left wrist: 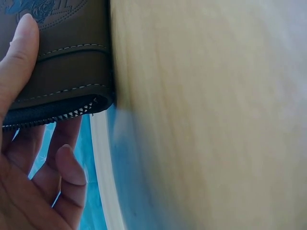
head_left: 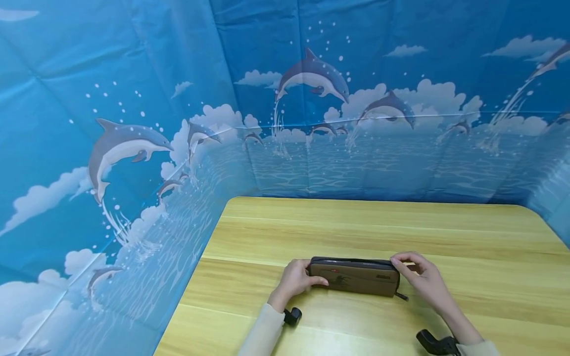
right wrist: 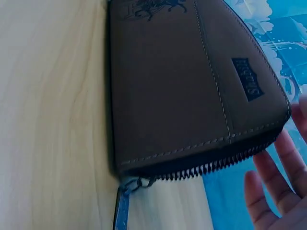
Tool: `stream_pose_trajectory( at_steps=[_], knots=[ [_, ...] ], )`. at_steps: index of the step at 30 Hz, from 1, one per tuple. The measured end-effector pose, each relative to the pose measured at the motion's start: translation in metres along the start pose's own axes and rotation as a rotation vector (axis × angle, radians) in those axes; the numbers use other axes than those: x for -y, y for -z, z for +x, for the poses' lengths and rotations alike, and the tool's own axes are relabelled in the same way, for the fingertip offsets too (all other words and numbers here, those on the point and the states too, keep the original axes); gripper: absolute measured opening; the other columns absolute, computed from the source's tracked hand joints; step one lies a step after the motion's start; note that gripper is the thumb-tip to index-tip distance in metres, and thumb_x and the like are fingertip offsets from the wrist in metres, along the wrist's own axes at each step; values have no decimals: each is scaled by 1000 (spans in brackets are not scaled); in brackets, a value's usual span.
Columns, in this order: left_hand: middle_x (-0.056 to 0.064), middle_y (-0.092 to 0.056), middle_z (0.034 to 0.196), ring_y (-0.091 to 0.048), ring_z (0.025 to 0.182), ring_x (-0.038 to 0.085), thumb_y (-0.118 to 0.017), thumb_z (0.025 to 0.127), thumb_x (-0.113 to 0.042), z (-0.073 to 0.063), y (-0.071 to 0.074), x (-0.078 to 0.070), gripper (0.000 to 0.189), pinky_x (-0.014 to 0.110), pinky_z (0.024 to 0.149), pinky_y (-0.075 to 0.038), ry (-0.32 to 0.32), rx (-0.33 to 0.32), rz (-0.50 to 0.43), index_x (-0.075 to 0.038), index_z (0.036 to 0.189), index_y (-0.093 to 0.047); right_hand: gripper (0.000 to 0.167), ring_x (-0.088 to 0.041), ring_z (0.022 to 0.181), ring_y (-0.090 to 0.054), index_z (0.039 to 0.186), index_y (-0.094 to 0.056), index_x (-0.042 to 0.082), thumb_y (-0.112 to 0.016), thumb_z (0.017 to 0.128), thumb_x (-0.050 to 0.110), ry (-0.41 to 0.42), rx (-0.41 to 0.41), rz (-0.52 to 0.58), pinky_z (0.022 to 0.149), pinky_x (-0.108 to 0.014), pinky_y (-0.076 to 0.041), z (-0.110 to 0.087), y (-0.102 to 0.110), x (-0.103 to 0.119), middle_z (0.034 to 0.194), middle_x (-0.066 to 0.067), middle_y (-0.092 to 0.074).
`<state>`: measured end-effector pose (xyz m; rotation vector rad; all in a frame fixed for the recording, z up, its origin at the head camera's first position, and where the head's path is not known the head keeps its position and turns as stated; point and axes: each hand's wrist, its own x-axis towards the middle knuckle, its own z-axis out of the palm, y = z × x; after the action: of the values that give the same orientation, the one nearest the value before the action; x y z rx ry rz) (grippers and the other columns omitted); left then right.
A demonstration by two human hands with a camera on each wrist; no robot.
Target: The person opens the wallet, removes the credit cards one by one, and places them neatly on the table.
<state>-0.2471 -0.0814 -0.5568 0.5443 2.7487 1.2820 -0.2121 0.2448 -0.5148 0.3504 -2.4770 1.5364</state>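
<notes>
A brown zip-around wallet (head_left: 356, 279) stands on its long edge on the wooden table, its zipped side facing up. My left hand (head_left: 296, 278) holds its left end, the thumb across the front face and the fingers behind. At the upper right corner, the fingertips of my right hand (head_left: 418, 274) touch the wallet's edge. The zipper pull (right wrist: 122, 206) hangs at the lower right corner, and the zipper teeth (right wrist: 211, 167) along that end are parted. In the right wrist view a dark label (right wrist: 248, 79) shows on the front. The wallet's inside is hidden.
The wooden table (head_left: 378, 227) has rounded far corners. Blue sheeting printed with dolphins (head_left: 311, 79) hangs behind it and along its left side. A black wrist camera (head_left: 292, 316) sits on the left wrist and another camera (head_left: 436, 342) on the right.
</notes>
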Motion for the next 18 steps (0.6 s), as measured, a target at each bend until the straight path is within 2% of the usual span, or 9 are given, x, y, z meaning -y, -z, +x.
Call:
stream_pose_trajectory(
  at_steps=[3,6,14,18],
  knots=[
    [-11,-41,48,-34,39,2,-78,69,-48,0,0,1,33,19,45,-34,-5,-2,3,-20,75,-62,13,-3,99,-52,99,-67,9,-58,96,18,7,82,53,76,-22,-43,2,-2,1,110,-10,-61],
    [-11,-42,48,-34,39,2,-79,69,-47,1,0,0,32,20,45,-34,-4,-1,-2,-20,77,-63,14,-4,99,-53,96,-67,9,-58,97,19,-9,130,88,76,-24,-45,4,-4,-2,112,-11,-60],
    [-11,-40,48,-33,39,2,-78,70,-47,0,1,-1,33,20,45,-34,-5,-3,7,-19,76,-62,20,-10,94,-57,103,-69,9,-61,94,26,-92,131,87,74,-25,-48,5,-5,0,109,-6,-63],
    [-11,-42,49,-35,40,2,-78,70,-48,0,1,-1,33,20,46,-35,-6,2,16,-19,77,-63,19,-10,93,-58,101,-69,8,-62,94,24,-91,146,103,74,-26,-48,6,-4,0,109,-8,-63]
  ],
)
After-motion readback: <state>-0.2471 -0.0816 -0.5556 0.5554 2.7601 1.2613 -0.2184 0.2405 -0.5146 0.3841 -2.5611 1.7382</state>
